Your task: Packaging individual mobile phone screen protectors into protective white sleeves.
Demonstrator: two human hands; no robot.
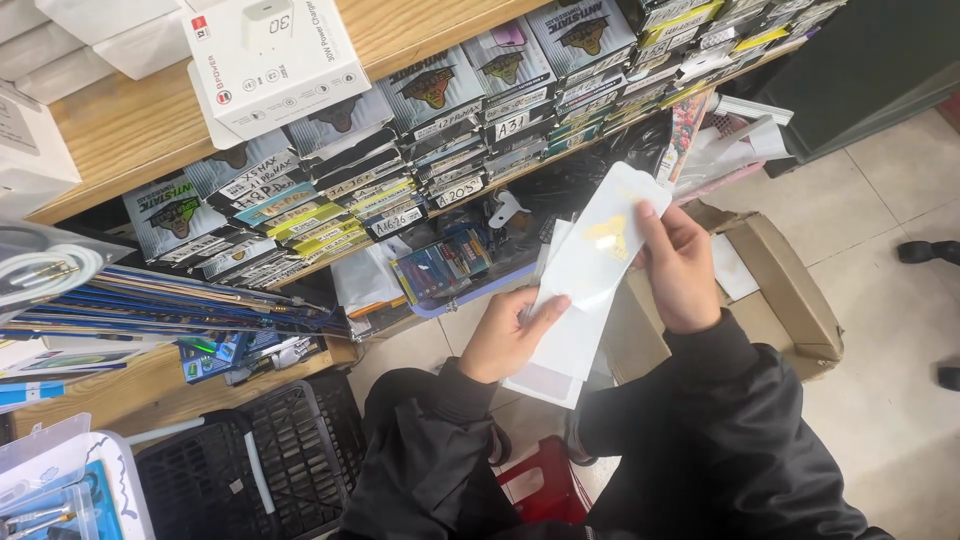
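Note:
Both hands hold a stack of flat white packets (590,270), long slim sleeves with a yellow mark on the top one. My left hand (505,335) grips the stack's lower end, thumb lying across the front. My right hand (680,265) pinches the upper right edge of the top packet, which fans up and away from the others. Black jacket sleeves cover both arms. The packets are held in the air above the floor, in front of a wooden shelf.
A wooden shelf (120,120) carries rows of small packaged boxes (440,130) and a white charger box (275,60). A lower shelf holds blue flat packs (170,300). A black plastic crate (250,460), a red stool (540,485) and an open cardboard box (790,300) stand on the tiled floor.

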